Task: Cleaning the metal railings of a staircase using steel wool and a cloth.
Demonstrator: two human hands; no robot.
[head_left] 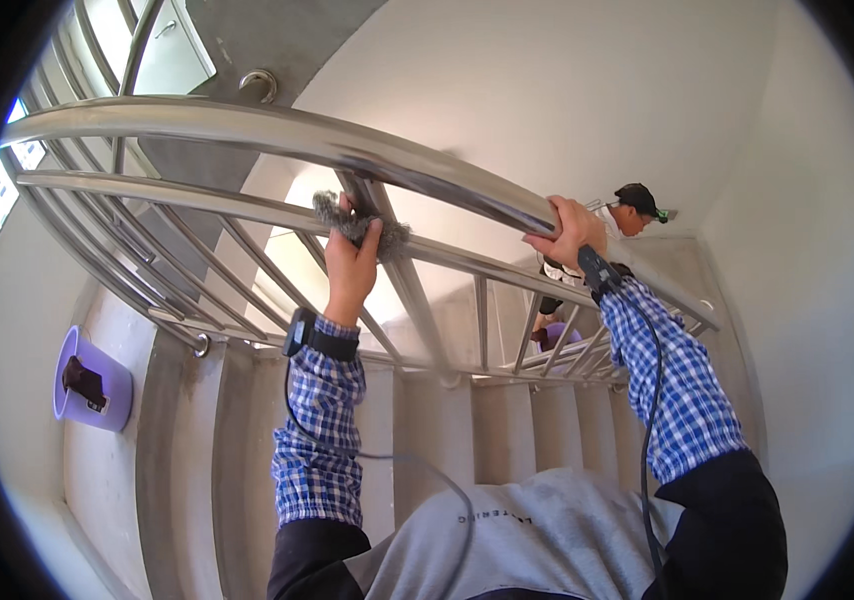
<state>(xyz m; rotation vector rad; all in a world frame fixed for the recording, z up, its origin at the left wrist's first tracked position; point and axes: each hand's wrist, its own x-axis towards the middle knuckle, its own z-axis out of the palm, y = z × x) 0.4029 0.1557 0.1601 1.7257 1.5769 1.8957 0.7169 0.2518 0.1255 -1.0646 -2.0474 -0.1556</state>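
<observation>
My left hand is closed on a grey shaggy cloth. It presses the cloth against the thick metal post, where the lower rail meets it. Part of the cloth sticks out on both sides of my fingers. Further right, my right hand wraps over the top of the shiny round handrail. The palm side of that hand is hidden. Checked blue-and-white sleeve covers and black wrist straps with cables are on both forearms.
Stairs run below the railing. A purple bucket with a dark cloth over its rim stands at the left. Beyond the railing, a person in a black cap is lower down, near another purple container. Pale walls enclose the stairwell.
</observation>
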